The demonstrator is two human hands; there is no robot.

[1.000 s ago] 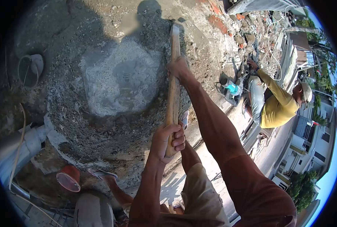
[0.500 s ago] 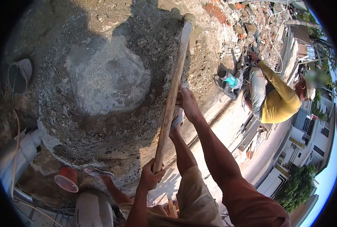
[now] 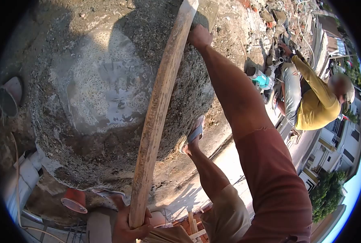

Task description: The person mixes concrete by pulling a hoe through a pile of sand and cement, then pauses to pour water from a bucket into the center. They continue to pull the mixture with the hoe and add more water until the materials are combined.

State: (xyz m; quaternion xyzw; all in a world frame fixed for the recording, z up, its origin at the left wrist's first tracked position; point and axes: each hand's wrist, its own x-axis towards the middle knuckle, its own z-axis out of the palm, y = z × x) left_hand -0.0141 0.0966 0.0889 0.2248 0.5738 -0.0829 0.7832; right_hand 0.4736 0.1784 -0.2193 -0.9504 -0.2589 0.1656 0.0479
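Since the earlier frame, the right hand [image 3: 201,37] had gone farther up the wooden pole [image 3: 158,113], while the left hand [image 3: 124,227] had dropped lower, toward the body. The left fingers were curled around the pole's near end, holding it. The right fingers were bent at the pole's right edge near its far end; they were partly hidden, and I could not tell whether they were closed on it. The pole slanted between the two hands, its far tip at the top edge of the view. The right arm stretched forward, nearly straight, out of a red sleeve [image 3: 271,170]; the left hand sat low, near the shorts [image 3: 229,210]. Left of the pole lay a foamy puddle [image 3: 93,87], ringed by gritty grey mix [image 3: 196,77]. A red bucket [image 3: 74,200] stood near the left foot, and another person in a yellow shirt [image 3: 317,108] crouched well apart on the right.
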